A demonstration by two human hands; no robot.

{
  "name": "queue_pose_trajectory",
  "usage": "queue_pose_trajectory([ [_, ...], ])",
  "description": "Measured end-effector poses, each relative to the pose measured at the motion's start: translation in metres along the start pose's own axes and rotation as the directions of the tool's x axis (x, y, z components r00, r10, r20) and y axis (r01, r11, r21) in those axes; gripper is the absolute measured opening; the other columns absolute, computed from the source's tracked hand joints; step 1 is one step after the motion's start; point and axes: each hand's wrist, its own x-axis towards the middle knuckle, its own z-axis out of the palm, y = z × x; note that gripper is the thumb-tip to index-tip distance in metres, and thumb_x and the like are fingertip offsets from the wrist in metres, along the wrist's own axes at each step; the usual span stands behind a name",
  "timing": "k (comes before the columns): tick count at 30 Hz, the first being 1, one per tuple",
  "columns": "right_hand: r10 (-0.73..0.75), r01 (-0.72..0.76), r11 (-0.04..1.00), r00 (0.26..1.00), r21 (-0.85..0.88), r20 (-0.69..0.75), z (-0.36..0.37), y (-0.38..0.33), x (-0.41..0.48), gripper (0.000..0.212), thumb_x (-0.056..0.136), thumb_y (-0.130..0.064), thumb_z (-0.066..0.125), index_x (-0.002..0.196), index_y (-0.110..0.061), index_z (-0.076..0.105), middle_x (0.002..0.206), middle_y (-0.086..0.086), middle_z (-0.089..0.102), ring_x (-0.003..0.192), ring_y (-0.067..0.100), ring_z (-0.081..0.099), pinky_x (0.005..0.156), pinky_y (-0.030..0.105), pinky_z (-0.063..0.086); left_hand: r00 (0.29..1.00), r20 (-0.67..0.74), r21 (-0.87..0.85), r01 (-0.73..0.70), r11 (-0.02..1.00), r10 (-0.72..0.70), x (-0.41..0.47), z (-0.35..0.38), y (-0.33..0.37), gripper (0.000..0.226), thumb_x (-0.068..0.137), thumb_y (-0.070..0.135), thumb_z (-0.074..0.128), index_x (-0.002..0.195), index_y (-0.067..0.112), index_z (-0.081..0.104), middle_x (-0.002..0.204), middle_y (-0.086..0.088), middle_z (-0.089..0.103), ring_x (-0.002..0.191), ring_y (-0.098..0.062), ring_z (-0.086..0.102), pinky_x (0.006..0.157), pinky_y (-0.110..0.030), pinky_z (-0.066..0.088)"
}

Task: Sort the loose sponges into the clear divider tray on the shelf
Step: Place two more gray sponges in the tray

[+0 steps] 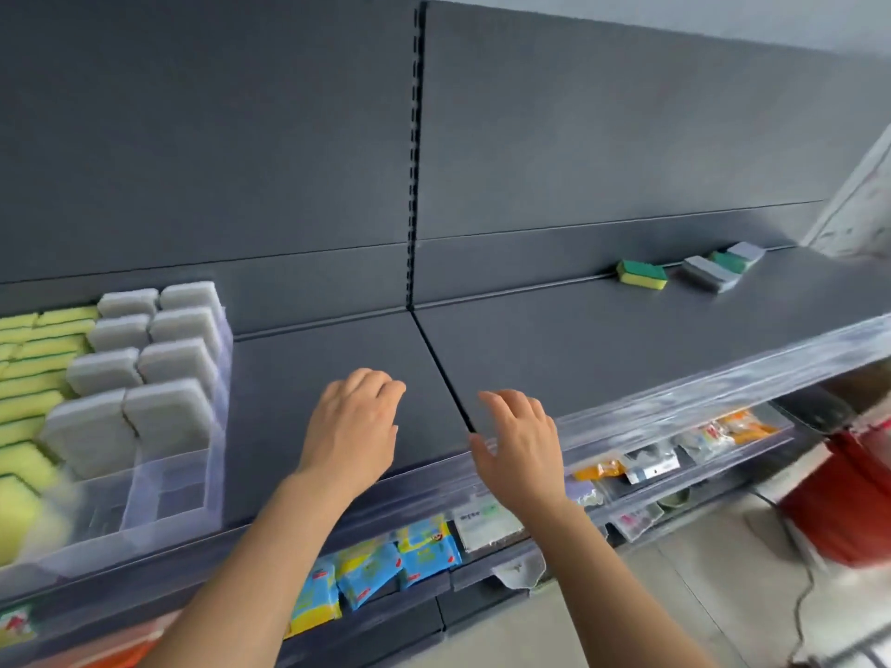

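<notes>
A dark grey shelf (554,349) spans the view, backed by a grey panel (602,137), with a clear rail (723,383) along its near edge. At the left stands the clear divider tray (168,494). Its right lanes hold grey sponges (140,368) on edge, its left lanes hold yellow sponges (33,373), and the near ends of the right lanes are unfilled.

The left hand (354,426) hangs over the shelf just right of the tray, fingers loosely bent and close together, gripping nothing. The right hand (518,441) is beside it over the rail, fingers spread apart, also holding nothing.

The loose sponges (694,267) lie at the far right against the panel, well apart from both hands. A green-and-yellow sponge (642,274) lies flat, green face up, its long axis running left to right along the panel. Right of it a grey sponge (708,273) lies flat, touching a second green one (729,261) and another grey one (746,253). How that cluster overlaps is too blurred to tell.

On the lower shelf sit coloured packets (385,566).
</notes>
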Motion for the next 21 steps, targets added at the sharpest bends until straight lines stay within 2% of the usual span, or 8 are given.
queue_pose_trajectory([
  [8, 0.128, -0.126, 0.987, 0.992, -0.102, 0.01, -0.044, 0.125, -0.017, 0.049, 0.09, -0.039, 0.055, 0.136, -0.026, 0.043, 0.137, -0.003, 0.045, 0.127, 0.021, 0.038, 0.105, 0.036, 0.032, 0.992, 0.053, -0.046, -0.113, 0.993, 0.115, 0.051, 0.029, 0.121, 0.037, 0.086, 0.026, 0.063, 0.121, 0.021, 0.054, 0.124, 0.006, 0.055, 0.119, -0.015, 0.047, 0.096, -0.031, 0.038],
  [15, 0.212, -0.204, 0.97, 0.976, -0.132, 0.043, -0.071, 0.221, -0.023, 0.052, 0.088, -0.04, 0.058, 0.136, -0.028, 0.043, 0.139, -0.003, 0.043, 0.129, 0.021, 0.036, 0.105, 0.036, 0.029, 0.985, 0.062, -0.097, -0.155, 0.983, 0.162, 0.091, 0.055, 0.212, 0.036, 0.087, 0.025, 0.062, 0.122, 0.02, 0.054, 0.125, 0.005, 0.055, 0.12, -0.016, 0.046, 0.095, -0.031, 0.038],
  [21, 0.289, -0.278, 0.949, 0.956, -0.151, 0.052, -0.091, 0.291, -0.022, 0.052, 0.088, -0.039, 0.059, 0.136, -0.028, 0.042, 0.138, -0.002, 0.043, 0.126, 0.02, 0.038, 0.105, 0.038, 0.032, 0.973, 0.083, -0.116, -0.205, 0.972, 0.215, 0.127, 0.074, 0.277, 0.035, 0.09, 0.027, 0.057, 0.124, 0.022, 0.05, 0.127, 0.007, 0.052, 0.121, -0.015, 0.044, 0.098, -0.03, 0.036],
])
